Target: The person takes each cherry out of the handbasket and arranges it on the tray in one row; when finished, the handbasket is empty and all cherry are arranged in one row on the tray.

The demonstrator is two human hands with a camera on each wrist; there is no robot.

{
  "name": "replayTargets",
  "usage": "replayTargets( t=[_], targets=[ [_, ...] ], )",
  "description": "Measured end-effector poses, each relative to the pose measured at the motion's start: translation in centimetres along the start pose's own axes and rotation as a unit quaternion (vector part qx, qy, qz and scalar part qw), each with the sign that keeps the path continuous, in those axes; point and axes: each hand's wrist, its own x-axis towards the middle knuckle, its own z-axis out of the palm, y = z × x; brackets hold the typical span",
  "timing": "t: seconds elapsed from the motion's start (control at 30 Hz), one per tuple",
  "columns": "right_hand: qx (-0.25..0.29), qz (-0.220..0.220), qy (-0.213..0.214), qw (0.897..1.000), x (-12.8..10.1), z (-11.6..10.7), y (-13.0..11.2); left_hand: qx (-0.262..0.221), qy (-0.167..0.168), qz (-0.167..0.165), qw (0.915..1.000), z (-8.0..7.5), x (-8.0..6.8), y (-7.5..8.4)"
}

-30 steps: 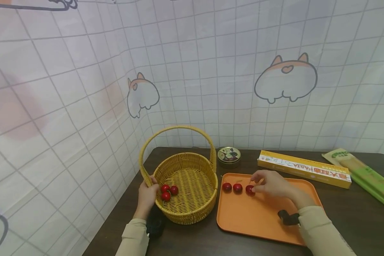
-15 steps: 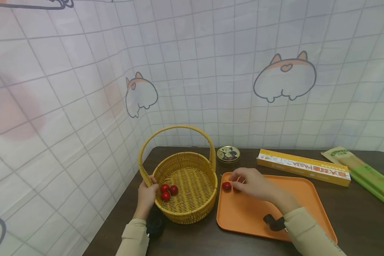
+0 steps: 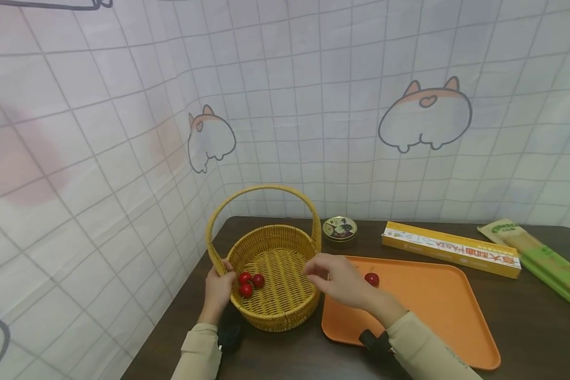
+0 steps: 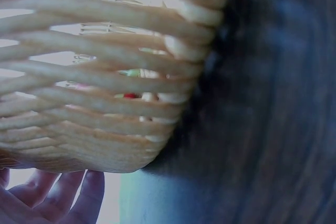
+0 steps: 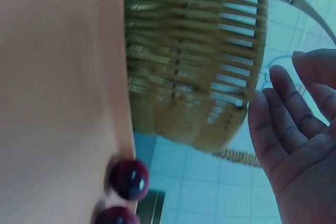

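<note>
My left hand (image 3: 218, 292) grips the left rim of the yellow woven basket (image 3: 276, 321) at the foot of its handle. In the left wrist view, its fingers (image 4: 86, 198) lie against the basket's outside. Three red cherries (image 3: 246, 291) sit inside, at the left. My right hand (image 3: 339, 281) hovers by the basket's right rim, fingers loosely bent; the right wrist view shows nothing between thumb and fingertips. On the orange tray (image 3: 423, 316) one cherry (image 3: 372, 279) shows beyond this hand. Two tray cherries (image 5: 129, 180) appear in the right wrist view, near the tray's edge.
Behind the tray stand a round tin (image 3: 340, 230) and a yellow pasta box (image 3: 451, 250). A green and tan packet (image 3: 537, 264) lies at the far right. The dark table (image 3: 285, 359) meets a grid-patterned cloth (image 3: 285, 132) at the back and left.
My right hand has moved left across the tray, from the third cherry past the others to the basket's right rim. My left hand and the basket have stayed put.
</note>
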Motion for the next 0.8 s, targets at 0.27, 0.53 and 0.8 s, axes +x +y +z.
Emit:
replayTargets(
  t=[0.27,0.53,0.8],
  targets=[
    [0.021,0.008,-0.044,0.999,2.7,2.5,-0.1,-0.005,0.007,0.003,1.0000,0.0,0.1,-0.1],
    [0.012,0.014,-0.106,0.994,5.2,4.0,0.0,-0.011,0.008,-0.001,0.9999,0.3,0.1,-0.3],
    [0.045,0.061,-0.111,0.991,7.5,5.4,0.1,-0.012,0.012,0.004,0.9998,0.2,0.2,-0.3]
  ],
)
